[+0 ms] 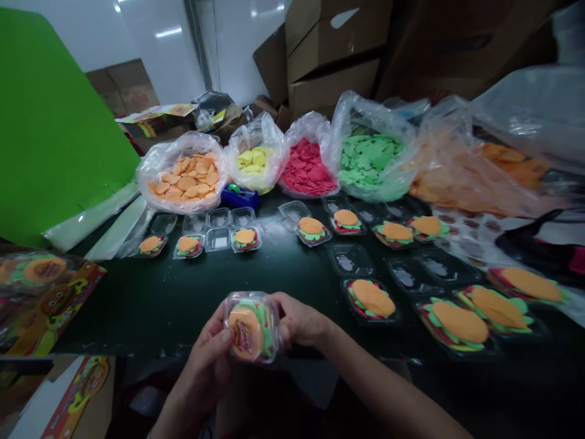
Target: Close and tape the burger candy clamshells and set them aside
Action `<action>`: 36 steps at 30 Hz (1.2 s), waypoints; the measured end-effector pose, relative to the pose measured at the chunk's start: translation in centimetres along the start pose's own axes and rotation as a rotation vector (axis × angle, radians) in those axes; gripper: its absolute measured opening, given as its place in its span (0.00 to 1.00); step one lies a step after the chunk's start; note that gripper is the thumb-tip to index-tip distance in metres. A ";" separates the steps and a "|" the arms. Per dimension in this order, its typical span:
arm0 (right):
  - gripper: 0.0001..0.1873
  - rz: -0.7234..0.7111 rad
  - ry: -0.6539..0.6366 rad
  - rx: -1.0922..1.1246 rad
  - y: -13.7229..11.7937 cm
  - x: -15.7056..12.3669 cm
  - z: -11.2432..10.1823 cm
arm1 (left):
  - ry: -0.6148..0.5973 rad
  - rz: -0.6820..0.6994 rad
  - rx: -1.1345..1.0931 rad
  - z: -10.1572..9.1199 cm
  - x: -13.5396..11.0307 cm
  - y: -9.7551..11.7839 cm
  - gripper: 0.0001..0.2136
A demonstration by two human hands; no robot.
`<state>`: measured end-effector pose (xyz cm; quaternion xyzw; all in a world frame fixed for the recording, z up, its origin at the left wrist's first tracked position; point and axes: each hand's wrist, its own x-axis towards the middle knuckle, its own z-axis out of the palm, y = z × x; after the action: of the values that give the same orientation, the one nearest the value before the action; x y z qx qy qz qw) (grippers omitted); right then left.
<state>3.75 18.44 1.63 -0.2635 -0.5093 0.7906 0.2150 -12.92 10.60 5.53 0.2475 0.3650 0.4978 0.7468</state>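
Between my two hands, at the table's near edge, is a clear plastic box (251, 326) with a burger-shaped piece inside; an orange bun disc with a printed label and green layers show through it. My left hand (212, 344) grips its left side, thumb on the front. Around the right side and top corner curl the fingers of my right hand (297, 320). The box looks closed and is tilted toward me. Nearest on the right is an open clear box (371, 300) with a layered burger in it.
Bags of orange discs (187, 180), yellow pieces (252, 160), red pieces (307, 167) and green pieces (370, 158) line the back. A blue tape dispenser (240, 197) stands before them. Several open burger boxes (312, 229) are spread about. A printed carton (68, 305) lies left.
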 end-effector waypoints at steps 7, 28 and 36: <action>0.09 -0.227 0.765 -0.286 0.0 -4.6 -0.4 | 0.098 0.082 -0.012 -0.2 0.8 -0.7 0.24; 0.05 -0.494 0.691 -0.567 -0.5 -2.8 3.4 | 0.085 0.238 0.051 -1.9 0.4 -1.8 0.26; 0.14 -0.114 -0.032 -0.571 -0.3 -0.6 2.5 | 0.064 0.191 0.159 -3.1 -0.9 0.5 0.24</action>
<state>2.64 16.44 2.88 -0.2720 -0.7285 0.6059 0.1681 -15.83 9.93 4.28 0.3235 0.4018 0.5438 0.6620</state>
